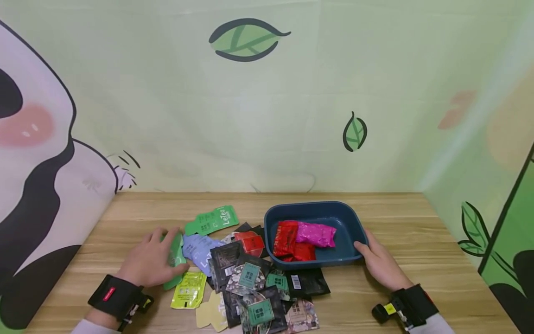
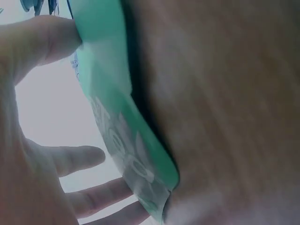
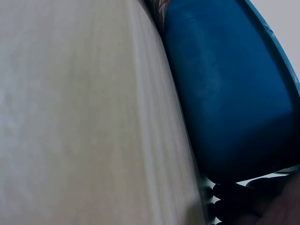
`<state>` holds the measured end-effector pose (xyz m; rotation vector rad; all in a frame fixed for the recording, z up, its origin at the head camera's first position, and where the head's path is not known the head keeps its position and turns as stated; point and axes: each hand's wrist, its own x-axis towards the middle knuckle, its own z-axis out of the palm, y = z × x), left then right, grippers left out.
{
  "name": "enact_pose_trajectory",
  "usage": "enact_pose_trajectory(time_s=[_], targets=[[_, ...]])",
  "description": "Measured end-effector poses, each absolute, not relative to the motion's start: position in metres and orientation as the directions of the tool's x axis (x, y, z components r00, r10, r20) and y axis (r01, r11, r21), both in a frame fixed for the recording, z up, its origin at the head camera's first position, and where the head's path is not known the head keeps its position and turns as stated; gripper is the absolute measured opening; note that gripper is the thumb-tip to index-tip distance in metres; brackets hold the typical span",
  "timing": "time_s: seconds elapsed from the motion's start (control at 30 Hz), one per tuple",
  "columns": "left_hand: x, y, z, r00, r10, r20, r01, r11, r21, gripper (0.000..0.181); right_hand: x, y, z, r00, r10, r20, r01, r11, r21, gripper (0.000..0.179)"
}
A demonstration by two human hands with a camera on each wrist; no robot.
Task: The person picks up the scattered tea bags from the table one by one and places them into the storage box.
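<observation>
My left hand is spread at a green sachet on the left of the pile. In the left wrist view the thumb touches one edge of the green sachet, and the other fingers reach along the same side, loosely extended. My right hand holds the right end of a dark blue plastic tub, thumb over the rim and fingers along the outer wall. Inside the tub lie red packets and a pink packet. The right wrist view shows the tub's outer wall close up.
Beside the tub several black sachets with green labels overlap in a pile. A second green sachet, a light blue sachet, a yellow-green sachet and pale yellow ones lie around it. A printed backdrop stands behind the wooden table.
</observation>
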<state>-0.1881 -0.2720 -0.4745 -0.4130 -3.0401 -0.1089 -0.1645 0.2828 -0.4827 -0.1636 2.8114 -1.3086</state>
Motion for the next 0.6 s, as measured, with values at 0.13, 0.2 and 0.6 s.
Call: enact_pose_trajectory(time_s=[0.13,0.2,0.6], targets=[[-0.19,-0.272,-0.473,-0.96,0.27,0.074,0.274,0.96,0.055,0.101,-0.165,0.283,-0.484,-0.994,-0.112,0.013,-0.081,0.635,-0.768,0.068],[-0.191,-0.272,-0.471,-0.96,0.271,0.076,0.276,0.958,0.072,0.102,-0.165,0.282,-0.484,-0.993,-0.114,0.017,-0.085,0.634,-0.768,0.068],[-0.197,-0.223,-0.436,-0.9,0.382,0.208,0.411,0.903,0.12,0.097,-0.164,0.283,-0.483,-0.992,-0.121,0.022,-0.093,0.624,-0.776,0.068]])
